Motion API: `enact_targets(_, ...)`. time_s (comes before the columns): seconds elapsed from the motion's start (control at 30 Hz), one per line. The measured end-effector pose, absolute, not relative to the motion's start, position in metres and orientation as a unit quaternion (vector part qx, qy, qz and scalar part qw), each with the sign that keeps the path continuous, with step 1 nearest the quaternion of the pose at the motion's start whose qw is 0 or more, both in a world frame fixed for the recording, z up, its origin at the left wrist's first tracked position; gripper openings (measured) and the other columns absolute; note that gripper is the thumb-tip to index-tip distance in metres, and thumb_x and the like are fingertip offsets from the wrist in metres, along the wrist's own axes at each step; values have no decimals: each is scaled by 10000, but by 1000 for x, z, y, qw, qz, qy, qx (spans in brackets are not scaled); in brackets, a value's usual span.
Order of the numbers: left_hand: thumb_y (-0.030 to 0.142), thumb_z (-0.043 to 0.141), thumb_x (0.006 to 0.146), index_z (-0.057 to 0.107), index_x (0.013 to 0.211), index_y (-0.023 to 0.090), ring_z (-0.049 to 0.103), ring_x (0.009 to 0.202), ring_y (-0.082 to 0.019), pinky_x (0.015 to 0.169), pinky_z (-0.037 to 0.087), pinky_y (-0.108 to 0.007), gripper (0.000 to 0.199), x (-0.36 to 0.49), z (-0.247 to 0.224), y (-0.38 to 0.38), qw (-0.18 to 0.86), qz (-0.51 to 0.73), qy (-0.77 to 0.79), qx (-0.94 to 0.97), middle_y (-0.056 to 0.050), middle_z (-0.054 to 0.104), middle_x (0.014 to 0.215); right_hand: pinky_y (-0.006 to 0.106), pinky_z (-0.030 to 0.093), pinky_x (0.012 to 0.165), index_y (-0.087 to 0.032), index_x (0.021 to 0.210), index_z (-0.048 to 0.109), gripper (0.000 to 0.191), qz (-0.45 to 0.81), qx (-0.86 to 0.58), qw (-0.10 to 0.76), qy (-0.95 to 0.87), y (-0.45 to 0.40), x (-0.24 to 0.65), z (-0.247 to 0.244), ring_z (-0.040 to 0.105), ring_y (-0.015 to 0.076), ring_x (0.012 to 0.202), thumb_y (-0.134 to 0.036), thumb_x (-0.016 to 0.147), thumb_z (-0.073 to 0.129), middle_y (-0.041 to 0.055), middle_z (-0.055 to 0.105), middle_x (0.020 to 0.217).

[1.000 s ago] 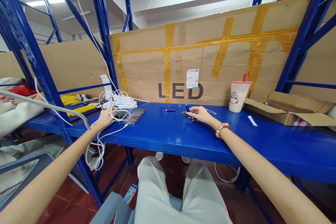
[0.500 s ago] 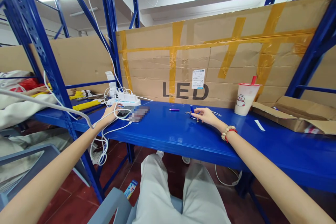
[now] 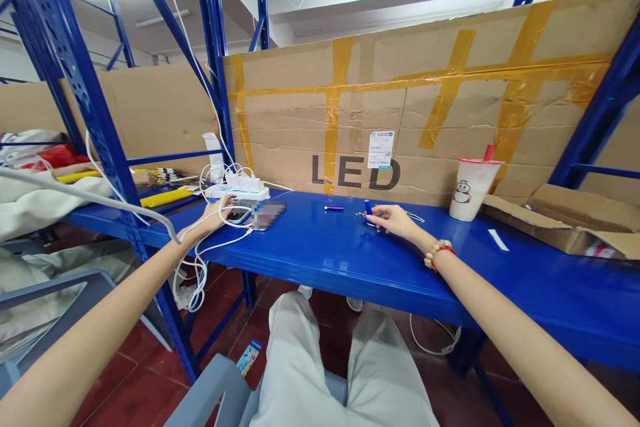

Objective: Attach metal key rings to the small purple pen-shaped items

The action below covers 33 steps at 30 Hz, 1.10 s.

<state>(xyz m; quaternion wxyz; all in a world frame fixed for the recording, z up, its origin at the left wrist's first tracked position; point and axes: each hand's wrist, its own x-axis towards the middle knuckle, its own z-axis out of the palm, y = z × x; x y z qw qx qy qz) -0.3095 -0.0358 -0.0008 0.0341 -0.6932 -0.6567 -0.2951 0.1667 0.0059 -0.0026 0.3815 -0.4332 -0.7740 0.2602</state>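
Phone [image 3: 239, 215] flat on the blue shelf [image 3: 320, 257], directly under the fingertips of the left hand [image 3: 216, 212], fingers spread loose over its near edge, touching rather than gripping; white charging cables [image 3: 210, 250] looped across the wrist and trailing off the shelf edge below; white power strip [image 3: 239, 191] just beyond the fingers, blurred flat item [image 3: 269, 215] just to the inner side of the phone. Right hand [image 3: 393, 219] resting palm-down, fingers lightly curled and pinching at a small blue piece [image 3: 369, 207] amid small metal parts [image 3: 364, 215]; cannot tell whether truly gripped. Purple cylinder [image 3: 333, 209] lying between the two hands, apart from both. Bead bracelet [image 3: 437, 251] on the right wrist. Lidded drink cup [image 3: 472, 189] well beyond and outward of the right hand, against the taped cardboard wall [image 3: 425, 107]
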Motion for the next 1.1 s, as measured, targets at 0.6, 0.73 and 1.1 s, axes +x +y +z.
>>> enact_targets(0.6,351,253,842,348,1226,41,519,1058,-178,945,298,-281,503,-301,0,-36,-8,-300,-627,-719,-146,606,1134,184,422,379,-120,759,558,347,253,-427,367,-787,2,167,0,532,113,530,-456,689,608,41,578,653)
enact_targets(0.73,331,264,836,377,1216,81,539,1038,-180,954,293,-302,469,-298,1,-36,5,-296,-643,-706,-108,639,1088,186,422,385,-116,770,563,335,251,-430,368,-785,1,167,0,534,115,534,-440,695,608,44,582,653)
enact_targets(1.1,276,294,819,489,1100,136,573,865,-221,803,416,-340,370,-285,14,-64,130,-380,-714,-573,-104,629,933,182,413,386,-114,756,584,310,262,-428,375,-780,-4,165,3,511,101,505,-416,697,620,29,573,613)
